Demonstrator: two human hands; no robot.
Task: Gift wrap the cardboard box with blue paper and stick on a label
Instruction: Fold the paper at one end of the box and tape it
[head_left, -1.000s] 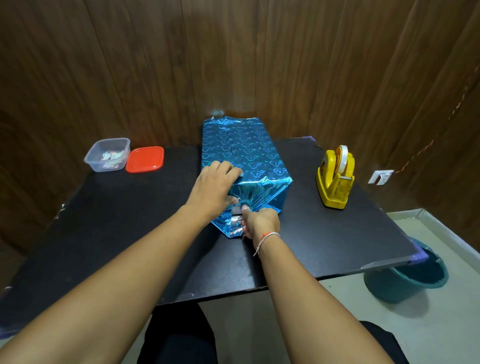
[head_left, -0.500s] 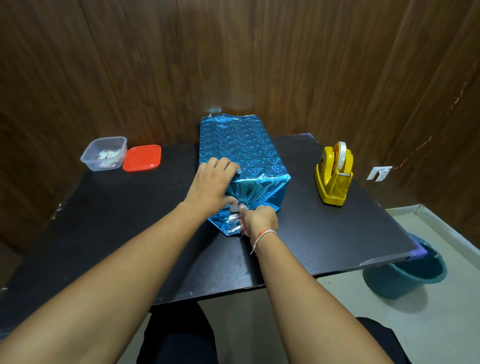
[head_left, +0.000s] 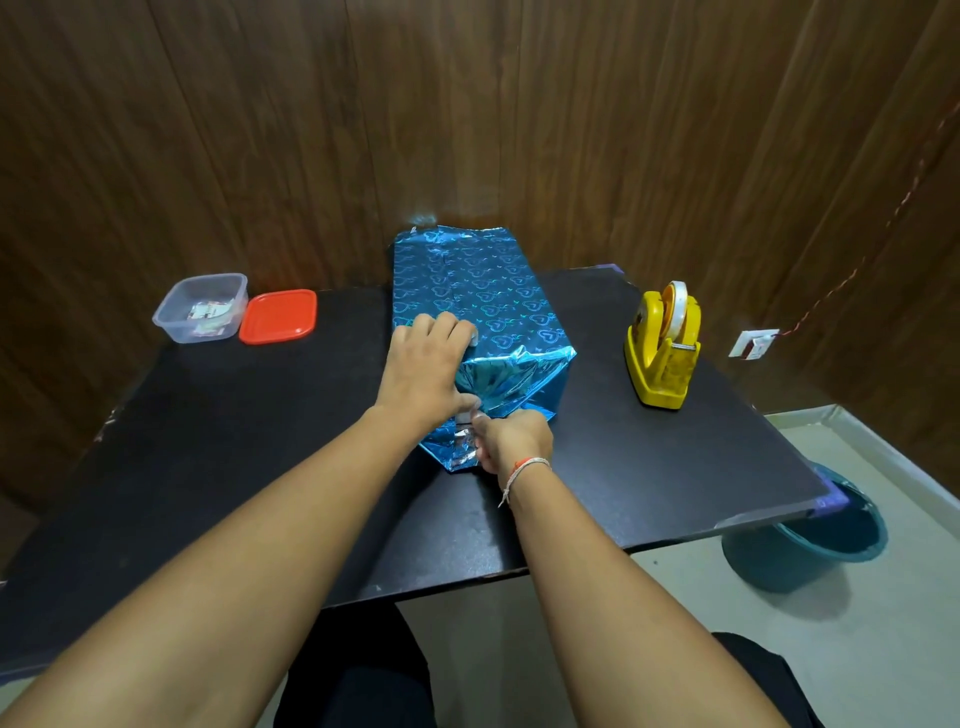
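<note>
Nearest the camera, the right hand (head_left: 511, 439) was at the near end of the box, its fingers curled and pinching the loose flap of blue paper (head_left: 457, 447) that lay on the desk (head_left: 208, 467). Just beyond it, the left hand (head_left: 428, 371) was laid over the near left corner of the wrapped box (head_left: 478, 291), fingers bent over the top edge and thumb pressing the gathered paper against the end face. The box lay lengthwise at the middle of the desk, its far end towards the wooden wall; its top and visible side were already covered.

Judgement: the step in hand was closing the near end fold. The next move calls for the lower flap to be drawn up flat over the end face and held while tape is fetched. The yellow tape dispenser (head_left: 664, 345) stood well apart to the right, so one hand would need to release. The creased foil looked liable to spring open if released early.

At the far left stood a clear container (head_left: 200, 307) holding small paper items, possibly labels, with its red lid (head_left: 278, 316) just beside it. No label was seen on the box.
</note>
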